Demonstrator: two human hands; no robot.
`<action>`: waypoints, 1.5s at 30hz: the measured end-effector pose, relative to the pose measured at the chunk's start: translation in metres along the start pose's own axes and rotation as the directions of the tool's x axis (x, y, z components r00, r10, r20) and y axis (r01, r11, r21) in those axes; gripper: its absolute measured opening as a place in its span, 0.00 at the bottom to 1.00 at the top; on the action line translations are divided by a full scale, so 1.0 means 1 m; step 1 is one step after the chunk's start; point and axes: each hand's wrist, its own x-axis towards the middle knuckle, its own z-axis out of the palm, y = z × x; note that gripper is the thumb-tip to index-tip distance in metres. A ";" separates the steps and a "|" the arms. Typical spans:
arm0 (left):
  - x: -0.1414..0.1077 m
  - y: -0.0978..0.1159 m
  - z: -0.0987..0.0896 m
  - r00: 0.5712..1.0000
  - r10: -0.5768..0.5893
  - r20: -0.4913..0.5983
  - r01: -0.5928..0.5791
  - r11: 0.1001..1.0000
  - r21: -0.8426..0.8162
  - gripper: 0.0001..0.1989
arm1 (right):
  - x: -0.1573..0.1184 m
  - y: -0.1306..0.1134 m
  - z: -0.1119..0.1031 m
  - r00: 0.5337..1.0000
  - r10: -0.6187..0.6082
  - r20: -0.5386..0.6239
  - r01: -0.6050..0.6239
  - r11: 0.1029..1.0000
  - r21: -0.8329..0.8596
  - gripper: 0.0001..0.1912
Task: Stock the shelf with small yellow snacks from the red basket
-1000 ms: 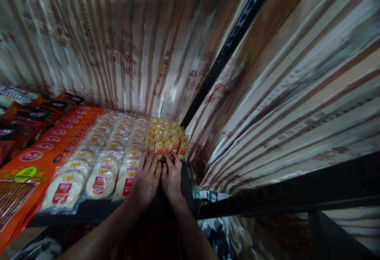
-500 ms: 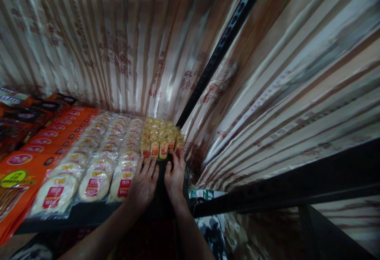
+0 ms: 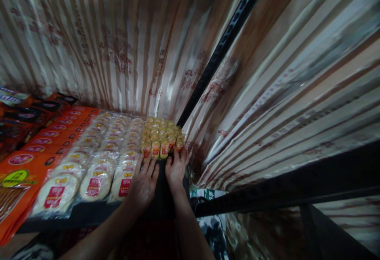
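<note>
Small yellow packets (image 3: 160,135) with red labels stand in tight rows at the right end of a dark shelf (image 3: 89,211). At their front left edge rests my left hand (image 3: 143,180), fingers apart and holding nothing, beside the round white crackers (image 3: 121,184) in clear wrap. My right hand (image 3: 176,171) is at the front right packets, its fingers extended and spread against them. A gap of dark shelf surface separates the two hands.
Orange snack bags (image 3: 38,157) line the shelf's left side, with darker bags (image 3: 18,117) beyond. A black slotted post (image 3: 219,50) rises behind the packets, before striped sheeting (image 3: 133,46). A black beam (image 3: 285,180) crosses the right side.
My right hand has moved slightly, its fingers spreading towards the right side of the packets. My left hand stays almost where it was.
</note>
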 end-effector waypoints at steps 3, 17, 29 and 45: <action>0.001 0.000 -0.002 1.000 -0.006 0.016 0.006 1.000 0.008 0.18 | 0.001 0.000 0.001 0.999 -0.032 -0.026 0.032 0.999 0.019 0.24; 0.003 0.001 -0.008 1.000 -0.012 0.007 0.012 1.000 -0.002 0.18 | 0.000 0.002 0.004 0.995 -0.096 -0.013 0.097 0.993 0.074 0.24; 0.002 0.000 -0.012 1.000 -0.007 -0.029 0.007 1.000 -0.021 0.18 | -0.001 -0.004 0.003 0.995 -0.100 0.012 0.099 0.993 0.066 0.27; 0.002 0.000 -0.012 1.000 -0.016 0.000 0.016 0.999 -0.033 0.17 | -0.004 0.005 0.006 0.999 0.002 -0.034 0.004 0.982 0.186 0.24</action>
